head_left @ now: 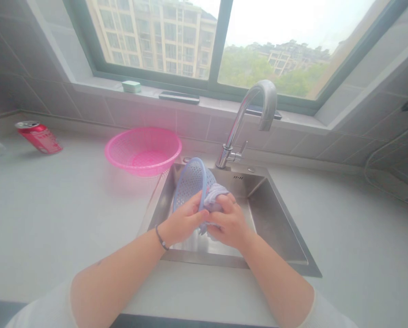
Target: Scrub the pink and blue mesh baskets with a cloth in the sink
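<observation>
Over one rectangular steel sink (279, 228), the left hand (181, 223), thumb extended, grips the rim of one blue plastic basket (189, 182), round, perforated and tipped on its side; the right hand (233, 223), fingers curled, presses one crumpled pale cloth (216, 193) against the basket's outside. Beyond stands one arched chrome faucet (270, 102); on the smooth white counter (74, 205), left, sit one round pink mesh basket (142, 172) and one red can (40, 136).

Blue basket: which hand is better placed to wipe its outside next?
Probably the right: the right hand holds the cloth against the outside of the blue basket, while the left hand grips it.
</observation>
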Demonstrator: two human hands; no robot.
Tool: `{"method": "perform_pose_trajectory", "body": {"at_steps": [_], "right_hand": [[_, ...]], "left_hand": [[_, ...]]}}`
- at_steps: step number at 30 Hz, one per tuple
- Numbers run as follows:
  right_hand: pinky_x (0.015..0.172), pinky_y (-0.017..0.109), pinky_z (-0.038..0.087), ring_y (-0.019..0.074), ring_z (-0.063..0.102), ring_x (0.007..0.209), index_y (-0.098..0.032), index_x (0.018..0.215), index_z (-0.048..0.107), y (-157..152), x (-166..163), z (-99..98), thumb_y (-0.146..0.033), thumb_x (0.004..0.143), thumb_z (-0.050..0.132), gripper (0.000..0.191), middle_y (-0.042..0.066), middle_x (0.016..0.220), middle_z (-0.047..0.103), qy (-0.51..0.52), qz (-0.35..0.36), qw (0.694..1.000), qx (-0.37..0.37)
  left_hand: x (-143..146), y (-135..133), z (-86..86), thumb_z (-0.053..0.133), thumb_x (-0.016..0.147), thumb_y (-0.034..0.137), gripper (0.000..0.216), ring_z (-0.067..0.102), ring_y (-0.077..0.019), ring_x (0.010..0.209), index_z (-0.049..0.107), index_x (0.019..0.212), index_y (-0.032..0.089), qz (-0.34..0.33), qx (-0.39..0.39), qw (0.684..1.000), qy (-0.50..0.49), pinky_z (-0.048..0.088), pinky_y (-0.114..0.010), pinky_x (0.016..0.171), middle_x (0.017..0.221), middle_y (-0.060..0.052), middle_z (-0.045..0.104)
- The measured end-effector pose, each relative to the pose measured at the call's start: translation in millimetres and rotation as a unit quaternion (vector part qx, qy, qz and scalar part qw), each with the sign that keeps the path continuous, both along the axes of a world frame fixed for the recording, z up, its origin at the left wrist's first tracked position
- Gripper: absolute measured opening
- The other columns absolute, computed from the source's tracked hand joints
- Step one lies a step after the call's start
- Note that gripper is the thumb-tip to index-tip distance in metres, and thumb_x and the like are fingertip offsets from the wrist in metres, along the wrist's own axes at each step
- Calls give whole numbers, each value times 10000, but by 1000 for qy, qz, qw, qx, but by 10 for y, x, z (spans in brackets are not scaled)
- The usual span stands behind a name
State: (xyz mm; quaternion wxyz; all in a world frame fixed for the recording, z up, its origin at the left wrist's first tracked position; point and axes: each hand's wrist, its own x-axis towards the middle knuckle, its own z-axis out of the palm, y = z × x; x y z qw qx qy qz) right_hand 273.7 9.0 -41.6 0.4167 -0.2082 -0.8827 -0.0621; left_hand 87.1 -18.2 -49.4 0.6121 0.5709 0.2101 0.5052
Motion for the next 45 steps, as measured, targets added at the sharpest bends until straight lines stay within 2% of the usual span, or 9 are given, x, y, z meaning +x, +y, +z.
{"method": "perform_pose_trajectory", "body": {"at_steps": [4, 9, 13, 19, 25, 30, 36, 42, 45], "right_hand": [[756, 354, 564, 220, 576, 917, -265, 779, 724, 11, 23, -30, -155, 784, 701, 112, 62, 1054, 566, 16, -14, 1000, 14], [898, 398, 604, 227, 684, 1042, -247, 876, 724, 110, 175, -8, -143, 799, 695, 133, 74, 1182, 614, 164, -67, 981, -82], [956, 442, 603, 247, 699, 1083, -239, 869, 729, 230, 344, 53, -167, 815, 697, 96, 73, 1125, 665, 242, -144, 949, -141], [964, 484, 604, 271, 684, 1112, -240, 930, 717, 202, 402, 54, -164, 829, 700, 127, 96, 1161, 656, 257, -172, 948, -72], [814, 402, 602, 224, 675, 988, -268, 931, 712, 48, 121, 52, -143, 814, 675, 175, 67, 1124, 623, 109, -23, 994, 15], [717, 366, 578, 188, 584, 807, -273, 879, 720, -7, 57, 99, -197, 833, 681, 97, 61, 973, 584, 80, -25, 995, 57], [701, 339, 574, 200, 612, 834, -306, 863, 763, -33, 37, 18, -243, 852, 676, 108, 55, 977, 626, 27, -24, 999, 34], [884, 393, 607, 232, 686, 1024, -247, 886, 728, 210, 227, 12, -151, 800, 677, 138, 69, 1097, 653, 187, -133, 969, -95], [883, 383, 603, 218, 684, 989, -245, 869, 697, 232, 204, 31, -130, 792, 669, 141, 53, 1044, 653, 208, -125, 963, -116]], "left_hand": [[-33, -20, 13, 615, 1019, 475, 610, 505, -339, 1461, 493, 1572, 250, 10, 19, 998, 66, 343, -479, 1256, 1574, -129, 563], [-99, -127, 127, 570, 1018, 263, 643, 548, -322, 1405, 404, 1639, 264, -26, 77, 966, 247, 381, -497, 1234, 1542, -114, 597], [-153, -165, 172, 557, 1016, 240, 661, 618, -318, 1343, 379, 1651, 278, -79, 135, 936, 315, 458, -489, 1176, 1538, -127, 610], [-229, -143, 106, 604, 891, 65, 761, 521, -314, 1484, 435, 1600, 283, -56, 153, 936, 311, 372, -499, 1256, 1634, -135, 511], [-146, -106, 3, 610, 847, 34, 1087, 641, -267, 1327, 16, 1711, 318, -77, 21, 986, 146, 477, -494, 1160, 1556, -165, 572], [-92, -83, 91, 786, 782, 102, 919, 428, -365, 1535, 449, 1617, 284, -95, -30, 994, 44, 388, -498, 1251, 1625, -127, 506], [-140, -77, 76, 755, 834, 124, 988, 417, -359, 1539, 291, 1680, 338, -79, -60, 990, 103, 462, -485, 1201, 1694, -103, 417], [-128, -82, 32, 658, 802, 12, 1040, 266, -353, 1631, 241, 1702, 322, -97, 62, 970, 214, 156, -529, 1353, 1757, -64, 327], [-102, -82, 16, 650, 813, 19, 1042, 212, -340, 1650, 212, 1708, 323, -94, 68, 975, 191, 105, -522, 1359, 1779, -51, 271]]}}
